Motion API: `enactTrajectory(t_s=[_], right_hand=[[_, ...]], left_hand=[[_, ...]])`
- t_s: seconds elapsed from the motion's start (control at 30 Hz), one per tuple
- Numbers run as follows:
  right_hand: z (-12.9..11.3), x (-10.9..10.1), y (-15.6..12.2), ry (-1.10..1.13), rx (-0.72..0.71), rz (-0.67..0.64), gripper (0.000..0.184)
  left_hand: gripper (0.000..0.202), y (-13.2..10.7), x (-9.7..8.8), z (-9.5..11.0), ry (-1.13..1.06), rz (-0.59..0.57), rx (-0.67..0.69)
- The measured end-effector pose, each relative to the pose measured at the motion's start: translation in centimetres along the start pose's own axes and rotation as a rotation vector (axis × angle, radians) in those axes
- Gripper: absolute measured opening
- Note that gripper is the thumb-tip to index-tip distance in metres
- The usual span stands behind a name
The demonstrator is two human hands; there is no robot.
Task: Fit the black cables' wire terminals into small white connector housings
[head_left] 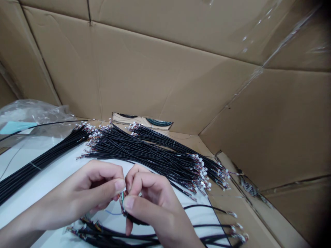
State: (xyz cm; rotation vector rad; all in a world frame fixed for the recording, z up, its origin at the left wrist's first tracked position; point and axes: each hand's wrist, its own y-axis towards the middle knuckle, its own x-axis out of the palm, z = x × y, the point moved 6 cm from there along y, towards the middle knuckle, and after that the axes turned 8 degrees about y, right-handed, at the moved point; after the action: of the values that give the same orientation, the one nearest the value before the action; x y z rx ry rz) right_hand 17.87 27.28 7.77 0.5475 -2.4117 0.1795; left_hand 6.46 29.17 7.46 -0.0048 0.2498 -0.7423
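My left hand [103, 189] and my right hand [150, 196] meet at the thumbs and fingertips over the white work surface. Between them are the thin coloured wires [122, 201] at the end of a black cable. The left thumb and forefinger pinch a small white piece at the wire tips, mostly covered, which looks like a connector. My right fingers are closed round the wires and the cable's black sheath [136, 219]. One blue wire [113, 213] sticks out to the left. Under my hands lies a loose group of black cables [108, 237] with coloured wire ends.
A wide pile of black cables [144, 148] with white connectors lies beyond my hands, a narrower bundle [165, 139] behind it. At left are a tied cable bundle [38, 163] and a clear plastic bag [51, 115]. Cardboard walls [155, 75] enclose the back and right.
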Motion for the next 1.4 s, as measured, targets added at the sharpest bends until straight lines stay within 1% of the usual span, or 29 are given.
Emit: enactTrajectory(t_s=[0.1, 0.23, 0.3, 0.43, 0.63, 0.77, 0.87, 1.0, 1.13, 1.23, 1.4], right_hand=[[0.1, 0.0, 0.0, -0.006, 0.003, 0.000, 0.032], [0.1, 0.0, 0.0, -0.001, -0.010, -0.010, 0.030], [0.2, -0.1, -0.1, -0.004, -0.013, -0.016, 0.029], [0.2, -0.1, -0.1, -0.019, -0.008, -0.027, 0.028], [0.2, 0.1, -0.1, -0.051, 0.010, -0.023, 0.030], [0.1, 0.1, 0.0, -0.072, 0.007, -0.012, 0.030], [0.1, 0.0, 0.0, -0.076, -0.005, -0.017, 0.029], [-0.1, 0.0, -0.1, -0.108, -0.038, -0.018, 0.028], [-0.4, -0.1, -0.2, -0.224, -0.079, 0.029, 0.027], [-0.5, -0.1, -0.2, -0.284, -0.109, 0.044, 0.028], [-0.5, -0.2, -0.2, -0.301, -0.113, 0.024, 0.027]], left_hand=[[0.044, 0.0, 0.1, 0.2, -0.014, -0.001, 0.022], [0.039, 0.1, 0.1, 0.9, 0.001, 0.009, 0.107], [0.036, 0.1, 0.0, 1.1, 0.027, 0.024, 0.129], [0.031, -0.1, -0.1, 1.2, 0.075, 0.053, 0.139], [0.029, -0.1, 0.0, 1.6, 0.109, 0.050, 0.131], [0.028, -0.1, 0.1, 2.0, 0.180, 0.045, 0.168], [0.028, -0.1, 0.1, 2.1, 0.214, 0.066, 0.192], [0.029, -0.3, -0.3, 2.2, 0.266, 0.134, 0.185], [0.030, -0.4, -0.6, 2.2, 0.253, 0.183, 0.165], [0.034, -0.3, -0.5, 2.3, 0.205, 0.184, 0.136], [0.036, -0.2, -0.1, 2.2, 0.133, 0.151, 0.108]])
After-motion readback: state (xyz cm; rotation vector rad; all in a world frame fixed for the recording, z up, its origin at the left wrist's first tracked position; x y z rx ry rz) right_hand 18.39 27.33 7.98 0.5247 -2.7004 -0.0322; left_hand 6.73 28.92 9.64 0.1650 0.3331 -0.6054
